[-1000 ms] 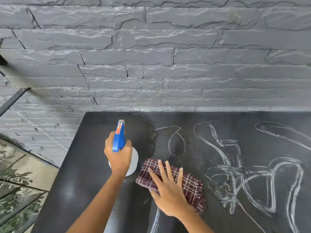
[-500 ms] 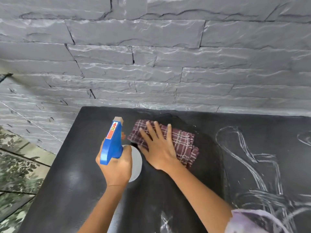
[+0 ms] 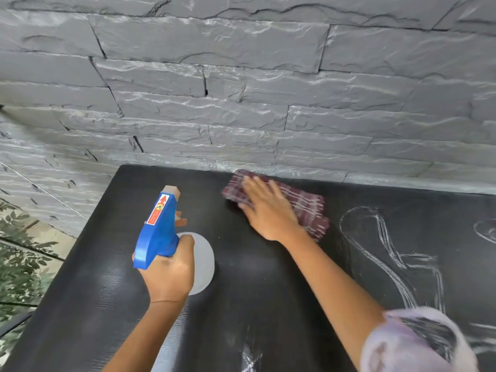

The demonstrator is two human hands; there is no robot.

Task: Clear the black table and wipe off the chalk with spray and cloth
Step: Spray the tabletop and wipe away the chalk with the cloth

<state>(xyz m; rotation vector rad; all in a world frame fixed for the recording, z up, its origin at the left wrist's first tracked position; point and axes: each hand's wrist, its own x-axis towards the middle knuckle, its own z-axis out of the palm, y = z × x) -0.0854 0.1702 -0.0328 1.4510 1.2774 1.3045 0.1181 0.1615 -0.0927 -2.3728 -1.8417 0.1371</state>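
I see a black table (image 3: 102, 312) against a grey stone wall (image 3: 241, 76). At lower left of centre my left hand (image 3: 167, 272) is wrapped tight around the neck of a spray bottle (image 3: 158, 232), its blue trigger head pointing up the frame toward the wall, its pale body below the fist. Upper centre, at the table's far edge, my right hand (image 3: 264, 209) lies flat, fingers spread, pressing a folded maroon checked cloth (image 3: 308, 208) whose long axis runs from upper left to lower right. The cloth looks soft and limp, best held down by the palm. The bottle seems light, rigid plastic, best gripped at the neck. Chalk marks (image 3: 389, 245) remain at right.
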